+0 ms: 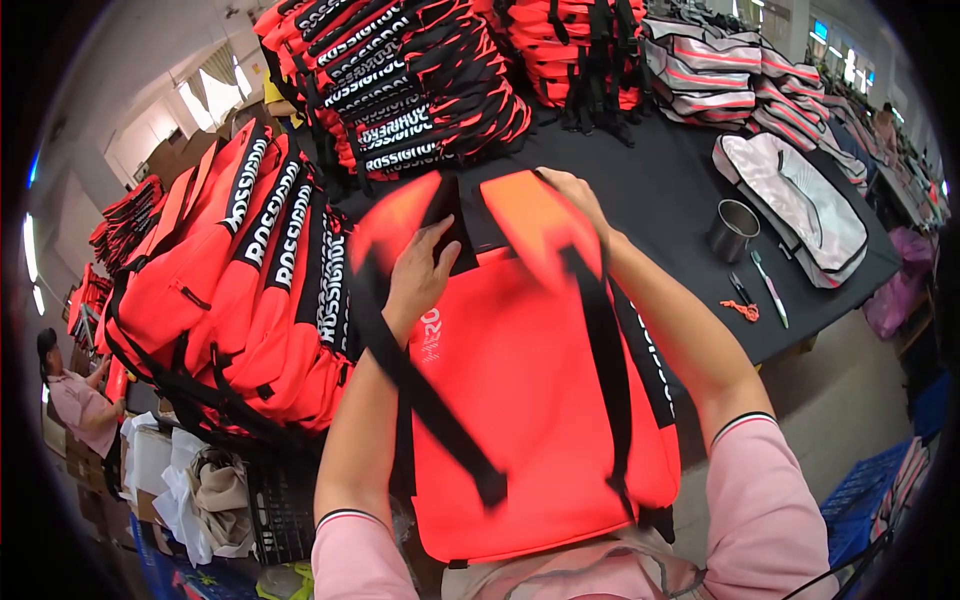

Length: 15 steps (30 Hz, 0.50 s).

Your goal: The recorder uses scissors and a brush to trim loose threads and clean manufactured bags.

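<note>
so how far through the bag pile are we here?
Done: stacks of orange bags at left and more at the table's far end. In hand: one orange backpack, left hand and right hand at its shoulder straps. What remains can't be told; a grey-pink stack sits at the far right.

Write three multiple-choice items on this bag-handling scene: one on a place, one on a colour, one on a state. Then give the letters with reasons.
1. Where does the metal cup stand?
A. on the black table, to the person's right
B. on the floor
C. on the stacked bags

2. What colour is the backpack in the hands?
A. grey
B. orange-red with black straps
C. white

3. What is the left hand doing?
A. hanging free
B. holding scissors
C. gripping the backpack near a strap

Answers:
1 A: the cup sits on the dark tabletop beside a pen.
2 B: the body is bright orange-red, the straps black.
3 C: the fingers close on the bag's upper part; the right hand holds its top.
</note>
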Motion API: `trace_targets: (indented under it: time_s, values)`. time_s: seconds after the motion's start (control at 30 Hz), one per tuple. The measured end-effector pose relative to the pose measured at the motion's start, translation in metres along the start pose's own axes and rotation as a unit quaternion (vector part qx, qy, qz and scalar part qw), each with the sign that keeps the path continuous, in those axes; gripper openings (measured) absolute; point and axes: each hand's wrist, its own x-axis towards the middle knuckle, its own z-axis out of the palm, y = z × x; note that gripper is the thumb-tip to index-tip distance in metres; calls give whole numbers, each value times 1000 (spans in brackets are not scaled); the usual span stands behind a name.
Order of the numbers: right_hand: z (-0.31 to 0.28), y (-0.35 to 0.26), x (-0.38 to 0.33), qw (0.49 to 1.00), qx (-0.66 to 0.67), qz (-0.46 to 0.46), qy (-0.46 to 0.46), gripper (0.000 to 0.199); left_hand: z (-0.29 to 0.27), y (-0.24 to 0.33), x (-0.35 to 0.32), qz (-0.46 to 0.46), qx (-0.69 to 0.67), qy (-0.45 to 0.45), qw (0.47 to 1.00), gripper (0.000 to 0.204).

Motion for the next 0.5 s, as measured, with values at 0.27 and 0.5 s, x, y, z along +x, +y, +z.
trace_targets:
  time_s: [0.27, 0.5]
  values:
    - [96, 76, -41, 963, -246, 61, -86, 88, 96, -28, -39, -23, 275, -166, 947, 78]
    - [110, 56, -60, 969, -242, 51, -5, 76, 79, -27, -68, -3, 290, -107, 951, 78]
